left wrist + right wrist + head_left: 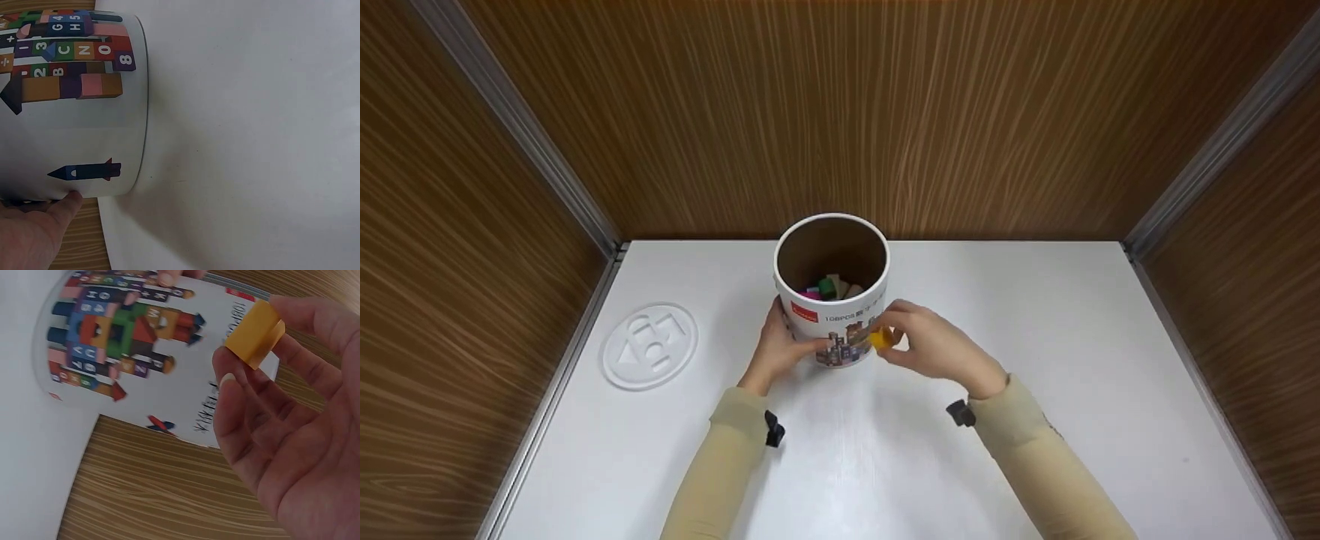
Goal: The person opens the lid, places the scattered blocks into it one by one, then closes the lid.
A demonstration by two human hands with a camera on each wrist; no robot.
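A white cylindrical bucket (851,309) printed with colourful block buildings stands upright on the table, its top uncovered. Inside, near the bottom, lie several toy blocks (829,288), among them green, pink and wood-coloured ones. My left hand (780,346) grips the bucket's left side, the thumb across its front; in the left wrist view the thumb (66,209) shows at the printed wall. Between thumb and fingertips, my right hand (934,343) pinches a small yellow block (256,334) with a groove along one side. It is held beside the bucket's right front wall, below the rim.
A round white lid (649,346) with raised shapes lies flat on the white table (1035,322), left of the bucket. Wood-grain panels (840,112) rise at the back and both sides, close behind the bucket.
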